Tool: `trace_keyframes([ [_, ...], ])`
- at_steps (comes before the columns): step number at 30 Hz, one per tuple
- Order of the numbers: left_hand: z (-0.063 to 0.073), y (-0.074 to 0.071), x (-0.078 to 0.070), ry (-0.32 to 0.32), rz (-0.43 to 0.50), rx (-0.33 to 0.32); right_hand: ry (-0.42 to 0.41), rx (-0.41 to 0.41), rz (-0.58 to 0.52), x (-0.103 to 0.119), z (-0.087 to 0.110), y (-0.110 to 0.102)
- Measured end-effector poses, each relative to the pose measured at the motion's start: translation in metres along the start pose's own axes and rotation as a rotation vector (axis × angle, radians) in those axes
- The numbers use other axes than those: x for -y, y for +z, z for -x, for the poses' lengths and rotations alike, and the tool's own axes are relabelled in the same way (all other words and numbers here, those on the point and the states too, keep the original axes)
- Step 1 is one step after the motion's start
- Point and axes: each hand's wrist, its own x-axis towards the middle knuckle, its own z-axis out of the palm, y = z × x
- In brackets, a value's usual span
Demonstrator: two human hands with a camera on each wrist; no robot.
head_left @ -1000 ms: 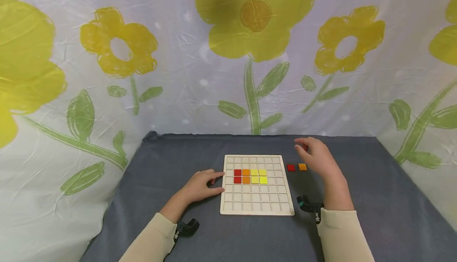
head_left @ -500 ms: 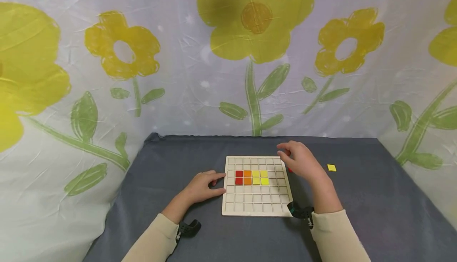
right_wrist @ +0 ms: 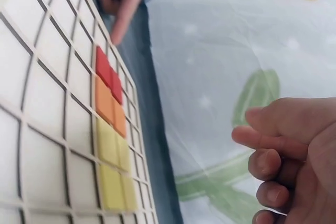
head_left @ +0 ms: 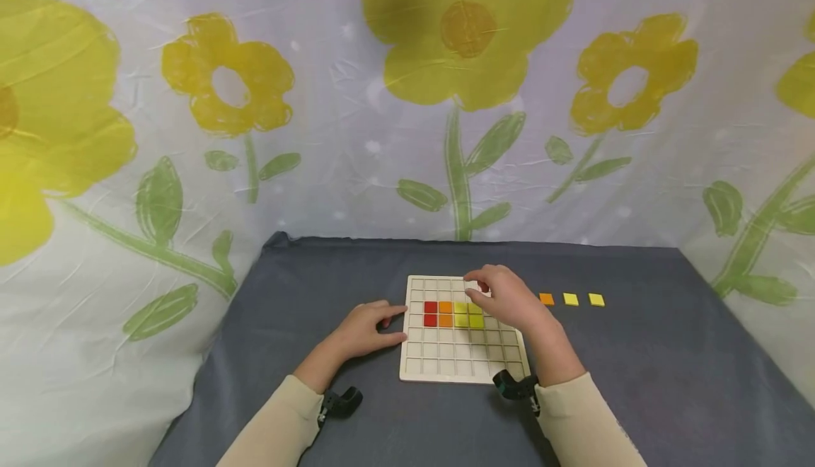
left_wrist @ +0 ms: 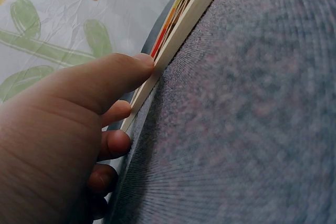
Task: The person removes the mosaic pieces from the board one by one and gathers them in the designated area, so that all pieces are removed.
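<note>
A light wooden grid board lies on the dark cloth, with red tiles, orange tiles and yellow tiles set side by side in two rows. My left hand rests at the board's left edge, its index finger and thumb touching the rim; the left wrist view shows the thumb against that edge. Over the board's right part hovers my right hand, fingers loosely bent, no tile showing between them. In the right wrist view its thumb sits close above the index finger.
Right of the board, a loose orange tile and two yellow tiles, one nearer and one farther right, lie in a row on the dark cloth. A flowered curtain stands behind and beside the table.
My right hand has moved left from above the loose tiles to over the board, uncovering the yellow ones; the loose red tile is out of sight now. The left hand stays at the edge.
</note>
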Motion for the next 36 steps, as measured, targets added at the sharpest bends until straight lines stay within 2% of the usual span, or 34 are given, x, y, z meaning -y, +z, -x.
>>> trace_keyframes([
  [7,-0.002,0.000,0.002,-0.018,-0.007,0.022,0.003,0.064,-0.024,0.009,-0.012,0.017],
  [20,-0.002,-0.001,0.002,-0.034,-0.003,0.038,0.009,0.152,0.004,0.022,-0.029,0.043],
  [31,-0.002,0.000,0.001,-0.037,-0.002,0.030,0.039,0.223,0.106,0.024,-0.040,0.059],
  [36,-0.001,0.000,0.001,-0.039,-0.005,0.030,0.039,0.236,0.096,0.023,-0.043,0.063],
])
